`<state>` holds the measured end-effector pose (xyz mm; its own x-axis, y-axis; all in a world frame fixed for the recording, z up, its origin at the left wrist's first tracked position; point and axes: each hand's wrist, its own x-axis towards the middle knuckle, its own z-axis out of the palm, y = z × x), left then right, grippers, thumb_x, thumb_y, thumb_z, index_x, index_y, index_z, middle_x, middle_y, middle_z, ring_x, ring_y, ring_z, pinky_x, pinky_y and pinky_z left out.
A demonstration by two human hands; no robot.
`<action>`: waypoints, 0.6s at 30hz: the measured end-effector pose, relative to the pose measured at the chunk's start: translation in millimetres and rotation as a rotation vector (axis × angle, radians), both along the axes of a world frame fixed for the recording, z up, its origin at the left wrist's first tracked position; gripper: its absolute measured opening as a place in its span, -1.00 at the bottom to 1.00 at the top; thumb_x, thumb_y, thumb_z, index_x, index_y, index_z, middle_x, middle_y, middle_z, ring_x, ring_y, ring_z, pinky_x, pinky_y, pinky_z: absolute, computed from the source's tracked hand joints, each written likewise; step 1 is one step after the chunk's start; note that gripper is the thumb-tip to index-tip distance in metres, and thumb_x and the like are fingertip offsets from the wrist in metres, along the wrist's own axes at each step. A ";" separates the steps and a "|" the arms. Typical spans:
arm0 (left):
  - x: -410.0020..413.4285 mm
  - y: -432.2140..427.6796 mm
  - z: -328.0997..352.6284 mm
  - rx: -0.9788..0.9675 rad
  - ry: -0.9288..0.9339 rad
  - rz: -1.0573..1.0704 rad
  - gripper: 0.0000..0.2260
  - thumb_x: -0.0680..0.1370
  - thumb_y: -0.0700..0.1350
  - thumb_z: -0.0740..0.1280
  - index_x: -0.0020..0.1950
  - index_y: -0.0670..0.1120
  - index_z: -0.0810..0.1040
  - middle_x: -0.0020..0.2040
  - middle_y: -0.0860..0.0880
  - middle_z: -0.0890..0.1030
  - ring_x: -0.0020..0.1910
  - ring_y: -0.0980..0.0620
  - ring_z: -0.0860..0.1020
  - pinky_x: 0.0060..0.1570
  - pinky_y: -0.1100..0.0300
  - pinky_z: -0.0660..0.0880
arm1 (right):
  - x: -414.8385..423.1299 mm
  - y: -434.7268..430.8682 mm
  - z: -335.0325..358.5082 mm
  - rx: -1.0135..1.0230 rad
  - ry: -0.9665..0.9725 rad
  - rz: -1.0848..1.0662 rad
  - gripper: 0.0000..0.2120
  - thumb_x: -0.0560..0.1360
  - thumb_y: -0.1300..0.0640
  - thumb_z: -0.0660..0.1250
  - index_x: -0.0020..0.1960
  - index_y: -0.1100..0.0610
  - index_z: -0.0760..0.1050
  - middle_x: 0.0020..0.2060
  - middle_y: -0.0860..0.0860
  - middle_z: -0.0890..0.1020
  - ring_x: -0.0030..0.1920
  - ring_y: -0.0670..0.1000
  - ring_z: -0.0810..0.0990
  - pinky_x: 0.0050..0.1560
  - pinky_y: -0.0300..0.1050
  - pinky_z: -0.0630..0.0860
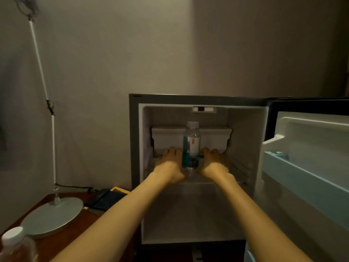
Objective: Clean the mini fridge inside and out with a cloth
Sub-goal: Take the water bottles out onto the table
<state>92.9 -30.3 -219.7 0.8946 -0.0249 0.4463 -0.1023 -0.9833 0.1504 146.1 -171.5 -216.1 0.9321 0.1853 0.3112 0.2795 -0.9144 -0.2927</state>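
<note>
Dim light fell on a plain wall behind the mini fridge [135, 148], which stood beside a wooden desk [81, 227] with its door [311, 148] swung wide to the right. Both arms reached deep inside, the left hand [170, 165] and right hand [213, 163] flanking a water bottle [191, 146] that stood upright on the wire shelf [238, 167], just below the freezer box [170, 138]. Fingers pointed forward along the bottle's sides; whether either grip was closed on the bottle or the shelf could not be told. No cloth was in view, so the step appeared to be emptying the interior ahead of wiping. The next move likely called for lifting the bottle out upright, under the freezer box's lip, and setting it aside. On the desk stood a lamp [52, 216] with a round base, a dark pad [107, 200] and a second capped bottle [13, 241], crowding the nearest landing space.
</note>
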 end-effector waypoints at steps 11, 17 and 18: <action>50.4 0.3 -13.3 0.014 -0.029 0.075 -0.40 0.40 0.12 0.40 0.35 -0.09 0.32 0.28 -0.10 0.43 0.24 -0.11 0.39 0.19 0.02 0.36 | 29.9 22.8 -17.9 0.204 0.055 0.072 -0.42 0.39 0.01 0.40 0.36 0.03 0.32 0.24 0.10 0.44 0.20 0.18 0.47 0.18 0.12 0.49; 33.7 -7.0 4.6 0.038 -0.051 0.103 -0.44 0.44 0.09 0.39 0.32 -0.13 0.31 0.26 -0.13 0.43 0.24 -0.13 0.37 0.19 0.01 0.29 | 17.7 21.5 -6.4 0.269 0.034 0.051 -0.47 0.42 0.00 0.38 0.34 0.04 0.34 0.20 0.08 0.43 0.17 0.18 0.47 0.17 0.10 0.48; 30.4 -7.5 8.4 0.042 -0.050 0.114 -0.44 0.44 0.09 0.38 0.32 -0.12 0.32 0.26 -0.13 0.43 0.24 -0.13 0.37 0.20 0.00 0.29 | 15.0 20.5 -2.4 0.246 0.023 0.049 -0.48 0.42 0.00 0.38 0.33 0.05 0.32 0.20 0.09 0.41 0.19 0.19 0.46 0.18 0.09 0.47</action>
<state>123.3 -37.8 -211.3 0.8692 0.0564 0.4913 0.0044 -0.9943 0.1062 161.2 -151.0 -218.6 0.9313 0.1520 0.3310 0.3125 -0.8002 -0.5118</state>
